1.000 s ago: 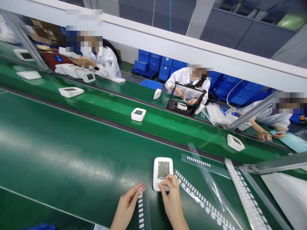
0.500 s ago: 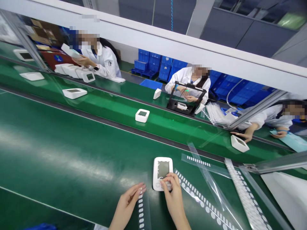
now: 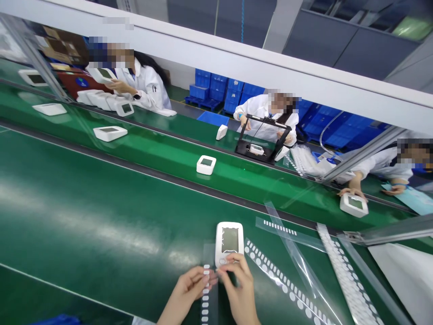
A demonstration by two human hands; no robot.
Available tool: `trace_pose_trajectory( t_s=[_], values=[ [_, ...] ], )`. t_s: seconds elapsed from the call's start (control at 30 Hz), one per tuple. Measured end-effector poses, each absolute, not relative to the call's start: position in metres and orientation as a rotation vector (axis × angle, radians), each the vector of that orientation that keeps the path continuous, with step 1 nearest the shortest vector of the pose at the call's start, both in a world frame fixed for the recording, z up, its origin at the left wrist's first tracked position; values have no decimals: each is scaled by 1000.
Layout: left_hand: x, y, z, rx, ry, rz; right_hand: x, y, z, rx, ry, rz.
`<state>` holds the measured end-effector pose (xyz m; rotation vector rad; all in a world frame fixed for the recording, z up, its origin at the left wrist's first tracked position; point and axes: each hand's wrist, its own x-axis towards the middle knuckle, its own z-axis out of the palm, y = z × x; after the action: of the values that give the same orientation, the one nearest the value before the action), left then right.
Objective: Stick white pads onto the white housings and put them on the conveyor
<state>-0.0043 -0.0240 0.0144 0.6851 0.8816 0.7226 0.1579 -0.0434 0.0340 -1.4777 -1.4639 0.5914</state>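
Note:
A white device with a grey screen [image 3: 230,239], like a blood pressure monitor, lies face up on the green bench before me. My left hand [image 3: 193,284] is closed on a clear strip of white oval stickers [image 3: 205,304], just left of the device's lower end. Over the device's lower buttons is my right hand [image 3: 239,282], thumb and finger pinched together near the left fingertips. Anything in that pinch is too small to make out. To the right lies another sticker strip [image 3: 287,289], with small ovals and larger round stickers.
Several clear strips and a thick stack of sticker sheets [image 3: 345,271] lie at right. Beyond a dark rail [image 3: 162,180], the green conveyor carries white devices [image 3: 206,165]. Co-workers in white coats sit opposite; one person's hand touches a device [image 3: 353,205]. A metal post [image 3: 395,225] stands at right.
My right hand has moved down and left off the device's buttons, toward my left hand. My left hand has shifted right with the strip. Conveyor devices have moved right.

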Motion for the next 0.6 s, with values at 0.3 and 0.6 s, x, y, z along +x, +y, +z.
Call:
trace_pose_trajectory(
  t_s=[0.3, 0.6],
  values=[
    [10, -31, 16, 973, 823, 811, 144, -49, 34, -1435, -1333, 692],
    [11, -32, 14, 1217, 866, 741, 145, -54, 30, -1509, -1227, 747]
  ],
)
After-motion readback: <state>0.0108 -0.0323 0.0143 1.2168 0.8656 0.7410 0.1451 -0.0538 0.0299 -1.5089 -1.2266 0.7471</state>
